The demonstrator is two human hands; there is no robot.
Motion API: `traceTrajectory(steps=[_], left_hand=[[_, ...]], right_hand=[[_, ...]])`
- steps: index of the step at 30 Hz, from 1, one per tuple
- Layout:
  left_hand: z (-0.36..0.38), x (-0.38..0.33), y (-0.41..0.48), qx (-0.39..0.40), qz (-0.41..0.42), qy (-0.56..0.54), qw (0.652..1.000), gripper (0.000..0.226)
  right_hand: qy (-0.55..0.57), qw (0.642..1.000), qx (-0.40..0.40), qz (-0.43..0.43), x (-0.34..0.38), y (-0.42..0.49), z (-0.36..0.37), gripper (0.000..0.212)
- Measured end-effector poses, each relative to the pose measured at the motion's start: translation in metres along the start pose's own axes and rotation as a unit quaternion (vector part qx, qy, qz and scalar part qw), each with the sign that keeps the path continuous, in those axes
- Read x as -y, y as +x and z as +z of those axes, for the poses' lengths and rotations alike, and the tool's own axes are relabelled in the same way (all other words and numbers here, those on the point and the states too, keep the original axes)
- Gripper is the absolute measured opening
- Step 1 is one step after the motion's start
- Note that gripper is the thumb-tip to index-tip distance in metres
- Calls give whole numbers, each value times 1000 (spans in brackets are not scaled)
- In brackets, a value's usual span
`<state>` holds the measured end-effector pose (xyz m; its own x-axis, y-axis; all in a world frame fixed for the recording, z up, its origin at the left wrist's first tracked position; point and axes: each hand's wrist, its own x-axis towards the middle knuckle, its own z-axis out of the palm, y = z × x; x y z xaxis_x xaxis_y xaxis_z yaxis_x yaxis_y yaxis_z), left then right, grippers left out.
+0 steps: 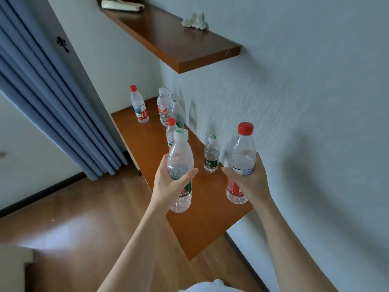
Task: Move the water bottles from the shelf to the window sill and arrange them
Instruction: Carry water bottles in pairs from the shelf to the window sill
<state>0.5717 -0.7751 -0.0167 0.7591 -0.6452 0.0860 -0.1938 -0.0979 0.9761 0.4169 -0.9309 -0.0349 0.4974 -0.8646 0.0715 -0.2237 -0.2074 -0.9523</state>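
Note:
My left hand [168,184] grips a clear water bottle with a white cap and green label [180,159], lifted above the lower wooden shelf [197,220]. My right hand [250,182] grips a clear bottle with a red cap and red label [242,152], its base just over the shelf near the wall. Several more bottles stand on the shelf: a small green-label one [211,154] between my hands, a red-capped one [171,128] behind the left bottle, two by the wall [166,106], and a red-capped one [139,105] at the far end.
An upper wooden shelf [189,49] juts from the wall, holding a white shell-like ornament [195,21] and a pale flat object [122,5]. Blue curtains [48,91] hang at the left. Wooden floor [84,218] lies below the shelf.

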Motion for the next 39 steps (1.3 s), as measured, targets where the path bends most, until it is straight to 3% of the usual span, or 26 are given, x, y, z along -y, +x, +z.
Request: traceTrajectory(steps=[4, 9, 12, 17, 25, 31, 39], left_hand=[[-15, -18, -9, -13, 12, -6, 1000, 51], [-49, -19, -26, -58, 7, -7, 998, 61], [-77, -13, -41, -100, -7, 3, 995, 70], [-117, -16, -74, -211, -46, 13, 976, 39], [-154, -9, -156, -380, -94, 14, 920, 43], [-177, -2, -200, -478, -118, 13, 870, 41], [-231, 22, -216, -529, -141, 10, 837, 49]], right_hand=[[27, 999, -30, -9, 27, -19, -1, 69], [-4, 999, -13, -41, 39, -34, 28, 87], [-24, 995, 37, -86, 49, -37, 56, 79], [11, 976, 167, -136, 67, -39, 105, 61], [75, 926, 339, -145, 68, -82, 170, 68], [69, 898, 419, -116, 74, -120, 213, 87], [50, 875, 459, -149, 86, -145, 280, 73]])
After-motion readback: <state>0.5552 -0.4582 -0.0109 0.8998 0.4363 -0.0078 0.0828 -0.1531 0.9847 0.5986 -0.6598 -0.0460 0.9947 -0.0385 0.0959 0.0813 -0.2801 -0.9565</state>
